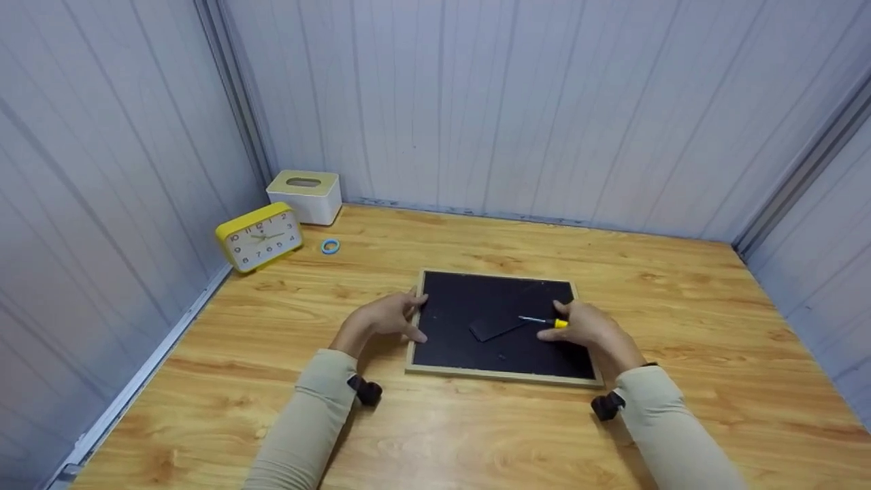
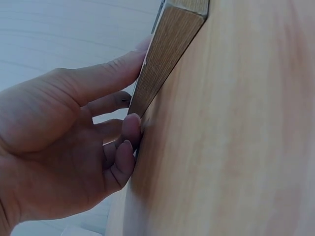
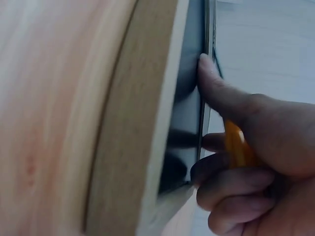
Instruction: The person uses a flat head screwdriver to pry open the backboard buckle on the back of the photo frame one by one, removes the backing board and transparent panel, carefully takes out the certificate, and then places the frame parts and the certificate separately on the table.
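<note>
Yellow clock (image 1: 262,238) bears hour numerals; left hand (image 1: 388,315) grips frame (image 1: 503,376), right hand (image 1: 590,324) screwdriver (image 1: 550,321).

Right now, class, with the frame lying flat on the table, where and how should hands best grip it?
Probably by the wooden rim at its left and right sides, left hand from the left, right hand from the right, thumbs on top, fingertips at the outer edge. The frame lies flat, and its rim offers thickness to pinch. The screwdriver in the right hand may hamper it.
</note>
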